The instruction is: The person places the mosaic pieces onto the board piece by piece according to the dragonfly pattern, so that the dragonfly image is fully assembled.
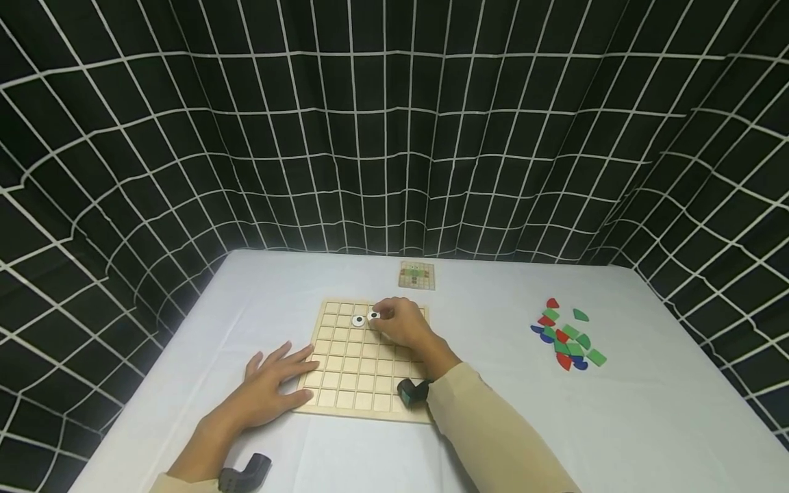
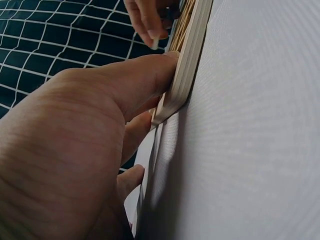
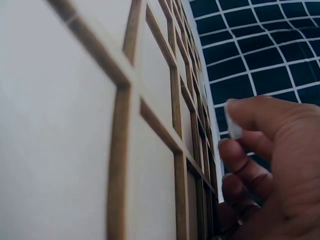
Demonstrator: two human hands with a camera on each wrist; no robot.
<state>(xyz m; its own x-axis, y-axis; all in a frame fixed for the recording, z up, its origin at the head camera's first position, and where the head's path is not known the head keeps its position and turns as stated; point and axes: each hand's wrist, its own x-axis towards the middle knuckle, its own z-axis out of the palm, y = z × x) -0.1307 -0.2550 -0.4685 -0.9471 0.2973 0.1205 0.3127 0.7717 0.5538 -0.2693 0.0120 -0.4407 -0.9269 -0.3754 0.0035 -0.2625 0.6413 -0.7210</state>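
Note:
A wooden grid board [image 1: 345,380] with square recesses lies on the table. In its upper part sits a white round eye piece [image 1: 358,320] with a black dot. Just right of it, my right hand [image 1: 403,323] pinches a second white eye piece [image 1: 373,315] between thumb and fingers, over the board. The right wrist view shows this eye piece [image 3: 233,122] edge-on at the fingertips. My left hand [image 1: 268,387] lies at the board's left edge with fingers spread, thumb and fingertips touching its rim. Seen from the left wrist, the thumb [image 2: 145,75] rests against the layered wooden edge [image 2: 182,75].
Behind the board lies a small pattern card [image 1: 416,274] with a coloured figure on a grid. To the right is a loose scatter of red, green and blue flat pieces [image 1: 562,346]. A black curtain with white grid lines [image 1: 394,137] surrounds the white table [image 1: 493,301].

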